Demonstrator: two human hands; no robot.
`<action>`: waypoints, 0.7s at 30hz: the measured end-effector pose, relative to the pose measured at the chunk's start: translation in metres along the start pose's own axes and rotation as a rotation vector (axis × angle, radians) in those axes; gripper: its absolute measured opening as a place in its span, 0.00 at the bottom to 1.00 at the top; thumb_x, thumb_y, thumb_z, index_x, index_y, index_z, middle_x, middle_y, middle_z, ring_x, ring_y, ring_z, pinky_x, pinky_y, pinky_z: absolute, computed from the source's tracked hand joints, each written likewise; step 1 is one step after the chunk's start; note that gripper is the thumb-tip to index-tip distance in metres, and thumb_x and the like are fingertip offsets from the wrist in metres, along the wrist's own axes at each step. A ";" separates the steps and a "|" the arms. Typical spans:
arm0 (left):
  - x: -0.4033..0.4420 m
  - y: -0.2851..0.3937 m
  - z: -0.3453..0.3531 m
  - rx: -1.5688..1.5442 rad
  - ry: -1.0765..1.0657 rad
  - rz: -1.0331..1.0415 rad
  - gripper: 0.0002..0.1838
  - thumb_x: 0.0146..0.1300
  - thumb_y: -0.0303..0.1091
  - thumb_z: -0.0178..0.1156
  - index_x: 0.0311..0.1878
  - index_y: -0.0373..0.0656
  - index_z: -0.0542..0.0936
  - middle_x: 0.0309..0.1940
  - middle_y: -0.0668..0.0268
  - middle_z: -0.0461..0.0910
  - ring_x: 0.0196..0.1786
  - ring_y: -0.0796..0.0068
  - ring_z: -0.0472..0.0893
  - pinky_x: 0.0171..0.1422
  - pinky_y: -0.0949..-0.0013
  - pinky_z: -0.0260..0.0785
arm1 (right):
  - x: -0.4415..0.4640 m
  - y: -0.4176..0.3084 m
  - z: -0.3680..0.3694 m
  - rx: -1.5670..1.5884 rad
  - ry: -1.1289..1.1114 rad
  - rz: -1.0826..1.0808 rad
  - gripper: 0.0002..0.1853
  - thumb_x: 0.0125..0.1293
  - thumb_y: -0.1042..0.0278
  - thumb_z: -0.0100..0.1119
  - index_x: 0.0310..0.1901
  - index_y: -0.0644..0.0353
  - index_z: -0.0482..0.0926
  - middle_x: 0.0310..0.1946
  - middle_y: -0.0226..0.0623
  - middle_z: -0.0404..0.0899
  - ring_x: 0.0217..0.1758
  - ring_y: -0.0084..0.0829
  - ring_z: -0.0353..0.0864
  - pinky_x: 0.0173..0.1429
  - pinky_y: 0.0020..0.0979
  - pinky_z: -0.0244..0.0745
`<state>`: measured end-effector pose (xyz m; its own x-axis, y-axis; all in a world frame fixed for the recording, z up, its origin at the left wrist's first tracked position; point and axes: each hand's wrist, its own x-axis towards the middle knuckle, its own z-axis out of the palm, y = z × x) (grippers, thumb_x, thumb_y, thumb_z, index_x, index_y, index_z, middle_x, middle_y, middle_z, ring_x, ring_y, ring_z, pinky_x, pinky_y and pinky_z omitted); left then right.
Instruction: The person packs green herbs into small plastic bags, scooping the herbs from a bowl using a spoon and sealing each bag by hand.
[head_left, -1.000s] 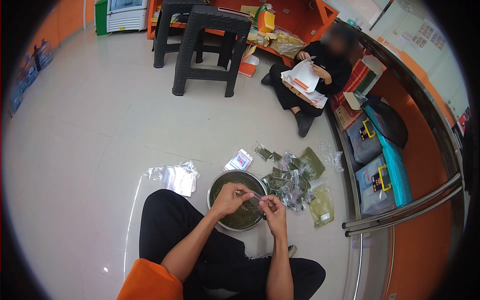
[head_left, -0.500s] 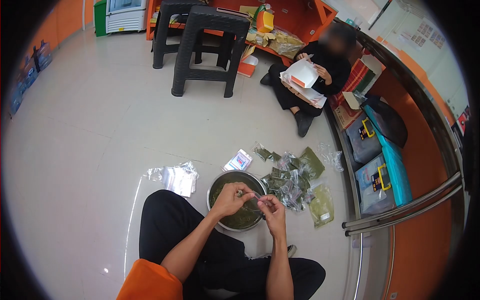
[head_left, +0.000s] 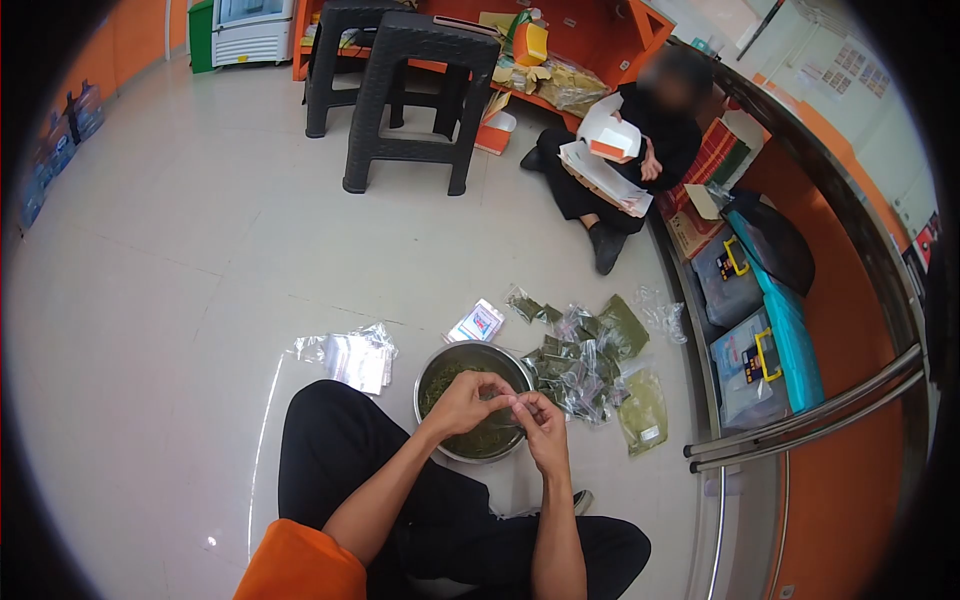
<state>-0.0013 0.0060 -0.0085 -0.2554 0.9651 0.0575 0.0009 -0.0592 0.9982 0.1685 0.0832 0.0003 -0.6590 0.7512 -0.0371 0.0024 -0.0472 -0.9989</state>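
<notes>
Over a metal bowl [head_left: 420, 395] with green contents, my left hand [head_left: 468, 401] and my right hand [head_left: 542, 422] meet with their fingertips pinched together. In the earlier frames a small clear bag shows between them; now the fingers mostly hide it. Right of the bowl lies a pile of small clear bags with green filling [head_left: 580, 370], beside a larger green bag [head_left: 643, 410]. A printed packet [head_left: 475, 321] rests just behind the bowl. To the left is a stack of clear empty bags [head_left: 356, 360].
Another person [head_left: 660, 120] sits on the floor at the back right with a white and orange box [head_left: 610, 135]. Dark stools [head_left: 415, 100] stand at the back. Lidded bins [head_left: 750, 370] and metal rails [head_left: 810, 405] are on the right.
My hands have come closer together, the right one moving slightly left, and the small bag shows less. The other person has raised and turned the white and orange box.
</notes>
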 end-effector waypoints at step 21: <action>0.002 0.003 0.003 -0.028 0.179 0.121 0.18 0.58 0.32 0.73 0.50 0.40 0.81 0.32 0.66 0.86 0.39 0.82 0.80 0.49 0.73 0.69 | 0.000 -0.004 -0.017 0.030 0.076 0.096 0.05 0.62 0.79 0.69 0.39 0.64 0.83 0.33 0.32 0.84 0.34 0.20 0.81 0.41 0.21 0.73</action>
<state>0.0006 0.0089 -0.0054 -0.4230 0.8899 0.1710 0.0161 -0.1812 0.9833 0.1812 0.0943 0.0039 -0.5981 0.7898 -0.1360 0.0396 -0.1403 -0.9893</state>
